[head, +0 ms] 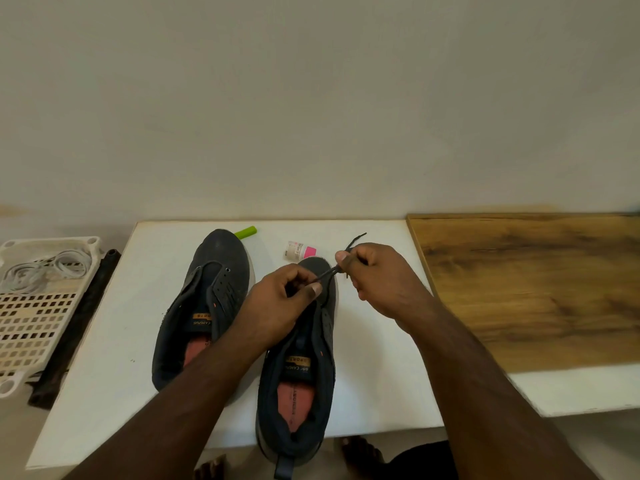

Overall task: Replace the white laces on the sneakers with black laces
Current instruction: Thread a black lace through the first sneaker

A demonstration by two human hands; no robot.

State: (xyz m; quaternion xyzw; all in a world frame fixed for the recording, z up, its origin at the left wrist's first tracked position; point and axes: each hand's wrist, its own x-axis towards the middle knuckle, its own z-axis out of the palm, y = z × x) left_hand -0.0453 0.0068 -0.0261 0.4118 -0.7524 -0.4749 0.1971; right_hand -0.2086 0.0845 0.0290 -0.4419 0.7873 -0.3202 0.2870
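Note:
Two dark grey sneakers lie on a white table (104, 341), toes pointing away from me. The left sneaker (207, 299) has bare eyelets with no lace in them. Over the front of the right sneaker (301, 375), my left hand (277, 299) and my right hand (374, 275) both pinch a black lace (332, 270). The lace runs taut between my hands, and its ends stick out past my right thumb. White laces (45, 268) lie coiled in a cream plastic tray at the far left.
The cream perforated tray (34, 323) sits left of the table beside a black bar (79, 320). A green marker cap (246, 232) and a small pink-and-white container (300, 251) lie near the back edge. A wooden board (536, 289) covers the surface to the right.

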